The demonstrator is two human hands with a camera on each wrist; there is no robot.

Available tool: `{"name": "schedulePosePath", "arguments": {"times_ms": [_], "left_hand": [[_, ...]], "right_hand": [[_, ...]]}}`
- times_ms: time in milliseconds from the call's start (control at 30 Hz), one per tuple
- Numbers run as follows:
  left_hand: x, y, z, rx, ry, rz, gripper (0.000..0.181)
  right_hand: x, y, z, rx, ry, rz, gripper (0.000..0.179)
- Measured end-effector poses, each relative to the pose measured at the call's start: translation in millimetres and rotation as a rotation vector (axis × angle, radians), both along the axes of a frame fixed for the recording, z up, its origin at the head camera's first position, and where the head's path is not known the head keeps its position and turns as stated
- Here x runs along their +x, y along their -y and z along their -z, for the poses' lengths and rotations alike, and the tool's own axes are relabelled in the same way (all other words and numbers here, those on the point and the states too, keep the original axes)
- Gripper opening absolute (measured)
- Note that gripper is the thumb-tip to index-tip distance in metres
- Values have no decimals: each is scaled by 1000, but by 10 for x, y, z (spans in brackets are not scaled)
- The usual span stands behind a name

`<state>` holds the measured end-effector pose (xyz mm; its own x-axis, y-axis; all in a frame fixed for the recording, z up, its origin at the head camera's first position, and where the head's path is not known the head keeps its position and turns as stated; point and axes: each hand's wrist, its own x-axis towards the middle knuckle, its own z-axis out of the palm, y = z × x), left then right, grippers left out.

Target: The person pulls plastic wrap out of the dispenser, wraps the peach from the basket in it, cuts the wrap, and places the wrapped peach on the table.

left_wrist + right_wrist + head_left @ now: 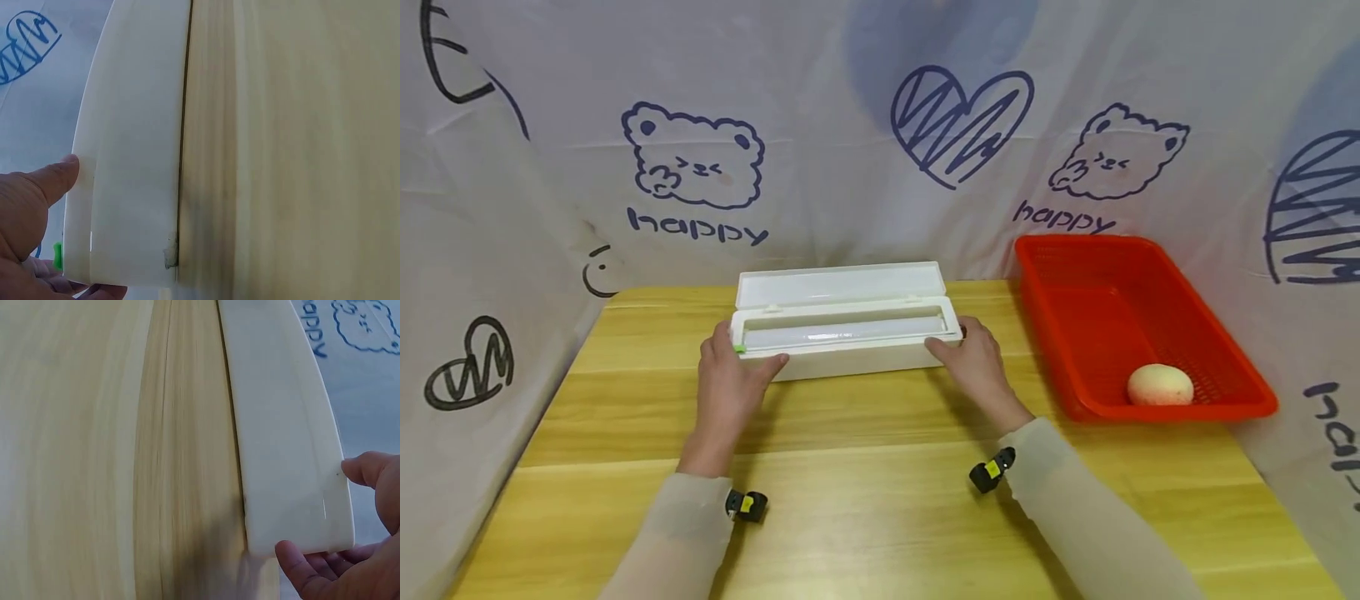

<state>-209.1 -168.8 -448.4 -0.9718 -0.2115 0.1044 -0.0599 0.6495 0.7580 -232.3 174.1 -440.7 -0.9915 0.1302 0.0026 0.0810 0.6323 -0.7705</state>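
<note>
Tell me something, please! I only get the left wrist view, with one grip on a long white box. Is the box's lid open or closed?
Observer: Open. The head view shows the lid tipped back behind the white box.
Operator: Ooh! Is there anything inside?
Observer: Yes, a long, shiny, pale roll lies in it.
Operator: And what's the other grip doing?
Observer: The right grip holds the opposite end of the box, with its thumb at the front edge.
</note>
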Motion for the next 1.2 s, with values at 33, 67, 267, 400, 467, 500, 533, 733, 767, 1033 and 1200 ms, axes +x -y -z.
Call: {"name": "schedulePosePath", "arguments": {"times_ms": [33,67,267,400,467,500,533,733,767,1033,1200], "left_hand": [[-23,-33,-4,0,-2,9,97],[-45,-64,-9,2,-3,19,96],[-177,-194,-17,16,-8,52,90],[-241,-242,-14,13,0,51,89],[-269,-268,-7,19,8,54,88],[-282,-280,-5,24,9,55,88],[-296,-293,-3,27,5,56,87],[-396,-346,-2,21,-32,53,85],[-411,-353,0,19,-36,54,85],[-480,-364,11,17,-50,55,85],[-526,-373,25,-11,-56,56,83]], "right_hand": [[-4,-33,3,1,2,9,70],[-6,-63,5,-1,6,18,72],[-14,-187,37,2,1,57,78],[-26,-228,85,22,-21,71,77],[-35,-253,107,35,-30,80,76],[-41,-264,112,39,-36,83,75],[-49,-275,115,43,-41,85,75],[-139,-329,122,58,-43,82,75],[-153,-339,122,58,-40,79,74],[-244,-360,130,47,-31,86,72],[-270,-367,130,59,-32,94,74]]}}
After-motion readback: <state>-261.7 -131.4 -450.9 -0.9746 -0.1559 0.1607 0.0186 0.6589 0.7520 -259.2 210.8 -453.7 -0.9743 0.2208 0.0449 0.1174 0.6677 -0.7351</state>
